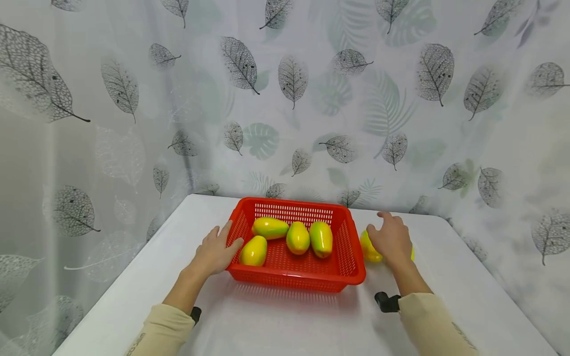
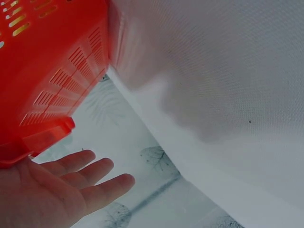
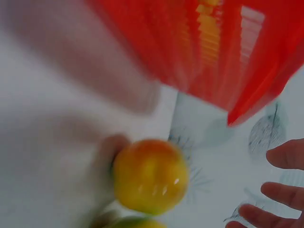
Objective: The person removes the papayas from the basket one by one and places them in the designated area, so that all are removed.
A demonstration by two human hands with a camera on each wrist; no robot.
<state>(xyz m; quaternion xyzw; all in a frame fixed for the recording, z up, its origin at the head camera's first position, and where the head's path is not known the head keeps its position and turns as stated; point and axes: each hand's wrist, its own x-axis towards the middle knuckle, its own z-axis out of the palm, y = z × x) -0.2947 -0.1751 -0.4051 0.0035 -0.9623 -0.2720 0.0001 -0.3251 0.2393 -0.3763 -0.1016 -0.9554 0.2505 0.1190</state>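
Observation:
A red plastic basket [image 1: 296, 278] with slotted walls sits on the white table. Inside it lie several yellow-green mangoes [image 1: 298, 239], spread along the back and left. My left hand [image 1: 216, 251] rests against the basket's left rim, its fingers extended, as the left wrist view also shows. To the right of the basket, my right hand [image 1: 393, 241] hovers with spread fingers over a mango [image 1: 369, 249], holding nothing. In the right wrist view that mango [image 3: 151, 176] lies apart from the fingers [image 3: 285, 194], and part of another mango [image 3: 135, 223] shows at the bottom edge.
The white tabletop [image 1: 285, 326] extends around the basket, its far edge meeting a leaf-patterned curtain [image 1: 294, 113]. A sliver of yellow fruit [image 1: 412, 253] peeks out right of my right hand. Dark wrist mounts [image 1: 386, 302] sit at the cuffs.

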